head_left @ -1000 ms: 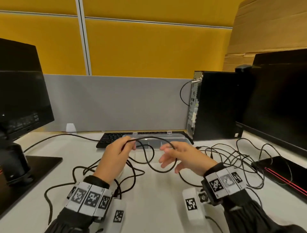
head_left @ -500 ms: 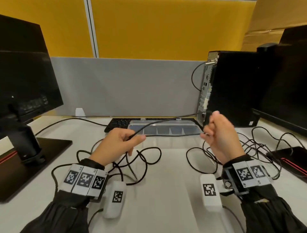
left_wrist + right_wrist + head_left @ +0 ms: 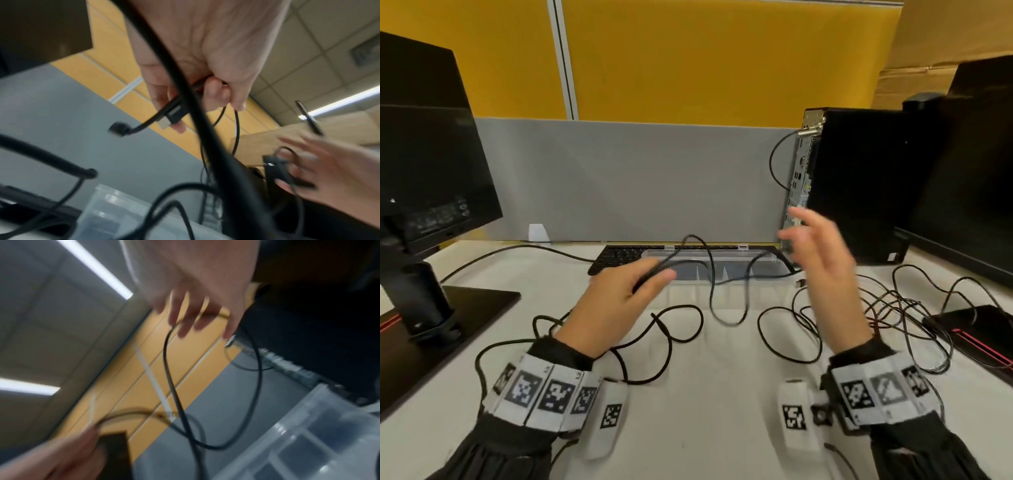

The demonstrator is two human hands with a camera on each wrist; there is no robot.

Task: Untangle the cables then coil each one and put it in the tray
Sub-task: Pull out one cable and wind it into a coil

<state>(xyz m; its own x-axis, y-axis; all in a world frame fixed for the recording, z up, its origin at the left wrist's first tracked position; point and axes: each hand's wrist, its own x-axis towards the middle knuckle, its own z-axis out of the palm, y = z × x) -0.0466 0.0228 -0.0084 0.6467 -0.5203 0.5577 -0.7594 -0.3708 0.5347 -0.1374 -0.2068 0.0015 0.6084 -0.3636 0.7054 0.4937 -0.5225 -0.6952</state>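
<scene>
My left hand (image 3: 650, 275) is over the white desk and pinches a thin black cable (image 3: 710, 284). The left wrist view shows its fingers (image 3: 213, 94) curled round the cable near a USB plug (image 3: 171, 117). From there the cable rises, drops in a slack loop in front of the clear compartment tray (image 3: 729, 253), and runs toward my right hand (image 3: 801, 233). That hand is raised beside the PC tower with its fingers spread and blurred. In the right wrist view the loop (image 3: 207, 447) hangs at its straight fingers (image 3: 185, 318); whether they touch it is unclear.
Tangled black cables lie on the desk at left (image 3: 674, 329) and at right (image 3: 893, 308). A keyboard (image 3: 619, 257) sits behind the tray. A PC tower (image 3: 859, 188), a left monitor (image 3: 431, 154) on its stand and a right monitor (image 3: 979, 171) ring the space.
Half a second ago my right hand held the cable pulled taut to the right. Its fingers have since opened and lifted, and the cable has gone slack into a loop. My left hand keeps its hold.
</scene>
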